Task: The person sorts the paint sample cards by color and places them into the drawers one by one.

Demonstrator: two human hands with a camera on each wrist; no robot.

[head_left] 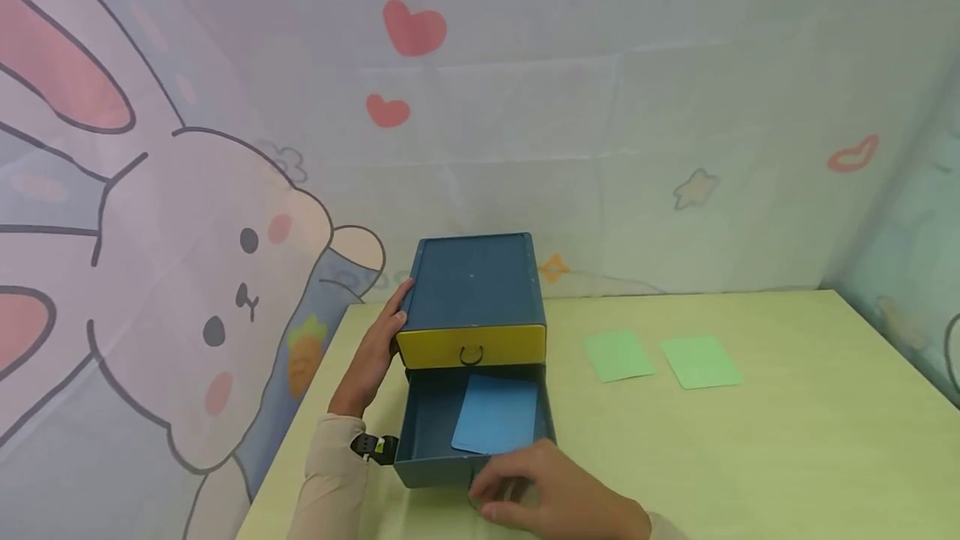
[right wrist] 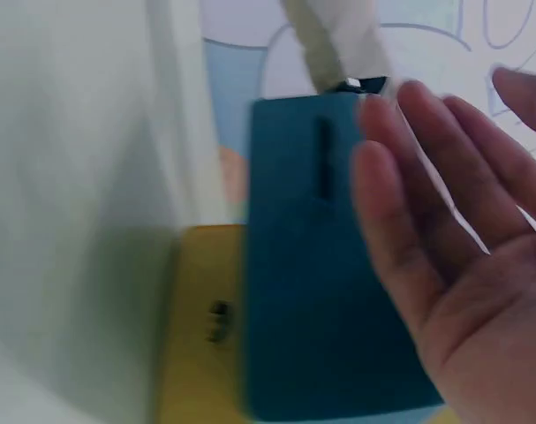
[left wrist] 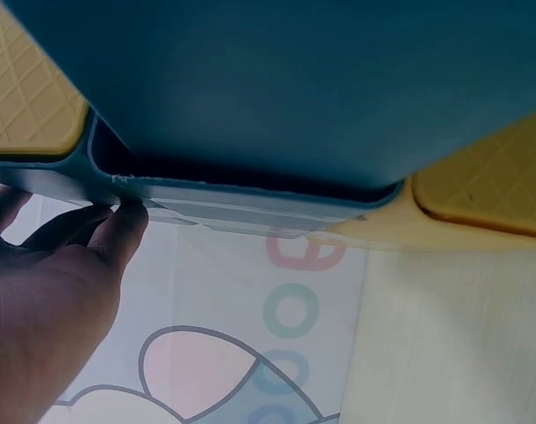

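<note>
A small dark-blue drawer cabinet (head_left: 476,282) stands on the table, its yellow upper drawer (head_left: 427,350) closed. The blue lower drawer (head_left: 429,419) is pulled out, and a light-blue card-like rectangle (head_left: 495,415) lies inside it. My left hand (head_left: 372,359) rests against the cabinet's left side; in the left wrist view its fingertips (left wrist: 126,216) touch the cabinet wall. Close to the lower drawer's front is my right hand (head_left: 551,490), fingers loosely bent. The right wrist view shows the fingers beside the drawer's dark handle (right wrist: 324,159), not hooked round it.
Two light-green paper squares, a left one (head_left: 618,356) and a right one (head_left: 701,362), lie on the pale yellow-green table (head_left: 795,440) to the right of the cabinet. A printed cloth (head_left: 562,107) with a rabbit and hearts hangs behind and to the left.
</note>
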